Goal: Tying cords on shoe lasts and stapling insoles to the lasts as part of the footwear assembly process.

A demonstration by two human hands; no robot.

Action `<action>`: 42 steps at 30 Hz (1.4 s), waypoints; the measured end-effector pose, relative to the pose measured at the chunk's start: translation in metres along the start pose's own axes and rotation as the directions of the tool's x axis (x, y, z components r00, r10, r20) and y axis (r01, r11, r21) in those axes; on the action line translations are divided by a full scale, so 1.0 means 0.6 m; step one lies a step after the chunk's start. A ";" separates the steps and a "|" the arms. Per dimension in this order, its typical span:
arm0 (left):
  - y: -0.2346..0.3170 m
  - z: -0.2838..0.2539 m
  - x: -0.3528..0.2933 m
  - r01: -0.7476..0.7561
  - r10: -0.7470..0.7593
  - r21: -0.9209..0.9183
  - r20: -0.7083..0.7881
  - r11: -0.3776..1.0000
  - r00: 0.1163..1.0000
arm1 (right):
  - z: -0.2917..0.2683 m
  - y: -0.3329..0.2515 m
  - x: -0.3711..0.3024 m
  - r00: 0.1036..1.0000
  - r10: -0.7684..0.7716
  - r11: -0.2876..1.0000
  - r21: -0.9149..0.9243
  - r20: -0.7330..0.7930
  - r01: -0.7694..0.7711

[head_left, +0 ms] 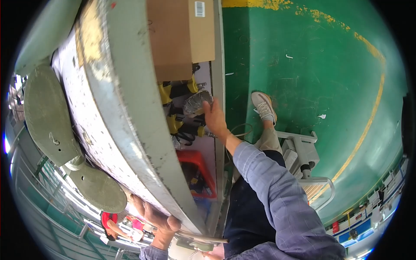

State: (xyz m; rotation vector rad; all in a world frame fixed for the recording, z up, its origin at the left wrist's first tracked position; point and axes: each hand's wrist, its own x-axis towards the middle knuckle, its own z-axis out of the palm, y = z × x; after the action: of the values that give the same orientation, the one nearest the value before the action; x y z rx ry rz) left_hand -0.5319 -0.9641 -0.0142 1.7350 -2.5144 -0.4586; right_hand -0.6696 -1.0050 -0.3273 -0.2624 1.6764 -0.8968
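My right hand (215, 119) reaches onto the shelf (209, 149) under the workbench. Its fingers are closed on a rounded grey block (197, 102) with a shiny, wrapped-looking surface; what is inside cannot be made out. Several yellow-and-black hand tools (174, 125) with metal tips lie right beside the block. My left hand (154, 216) rests on the bench top (102, 125) by its front edge, fingers stretched along the surface and thumb near the edge. Nothing shows in that hand, though part of it is hidden.
A cardboard box (203, 39) fills the shelf's far part. Nearer stands a red bin (208, 173) with dark items inside. A grey-framed seat (299, 151) is on the green floor (312, 82) at my right. Another person in red (108, 221) is beyond the bench.
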 end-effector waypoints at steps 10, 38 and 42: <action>-0.003 0.015 0.002 -0.063 0.059 -0.046 -0.092 0.997 0.994 | 0.045 0.035 -0.019 0.912 0.065 0.334 -0.870 0.405 0.363; -0.105 -0.052 -0.282 0.894 -0.886 -0.307 -0.430 0.326 0.175 | -0.058 -0.158 -0.627 0.017 0.038 -0.110 -0.013 0.999 0.994; -0.127 -0.001 -0.373 0.882 -0.947 -0.413 -0.303 0.229 0.104 | -0.049 -0.193 -0.628 0.102 -0.038 -0.120 -0.106 0.994 0.987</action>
State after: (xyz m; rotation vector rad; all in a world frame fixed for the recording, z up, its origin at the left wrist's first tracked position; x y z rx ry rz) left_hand -0.3804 -0.7826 -0.0064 2.7082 -0.6788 -0.0943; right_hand -0.6090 -0.8458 0.0295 -2.3444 0.6827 -0.1178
